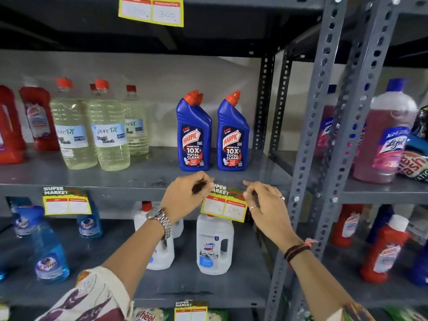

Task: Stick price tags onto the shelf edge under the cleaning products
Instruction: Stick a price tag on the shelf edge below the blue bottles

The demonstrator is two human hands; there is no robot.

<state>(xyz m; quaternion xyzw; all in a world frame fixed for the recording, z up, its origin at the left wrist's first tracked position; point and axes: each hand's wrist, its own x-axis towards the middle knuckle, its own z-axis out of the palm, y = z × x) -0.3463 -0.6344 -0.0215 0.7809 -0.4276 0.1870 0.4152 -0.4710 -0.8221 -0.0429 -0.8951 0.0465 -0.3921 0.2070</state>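
Observation:
A yellow-edged price tag (224, 203) with a "SUPER MARKET" header lies against the grey shelf edge (129, 189), right below two blue Harpic bottles (194, 133). My left hand (185, 194) touches the tag's upper left corner and also holds a small dark object, which I cannot identify. My right hand (264, 201) has its fingertips on the tag's upper right corner. A second tag (66, 201) hangs on the same edge farther left, under the clear bleach bottles (108, 126).
Grey perforated uprights (310, 144) stand just right of my right hand. White Domex jugs (214, 244) and blue spray bottles (49, 253) fill the shelf below. More tags hang on the top shelf (151, 11) and the bottom shelf (191, 312). Pink Lizol bottles (386, 140) stand at right.

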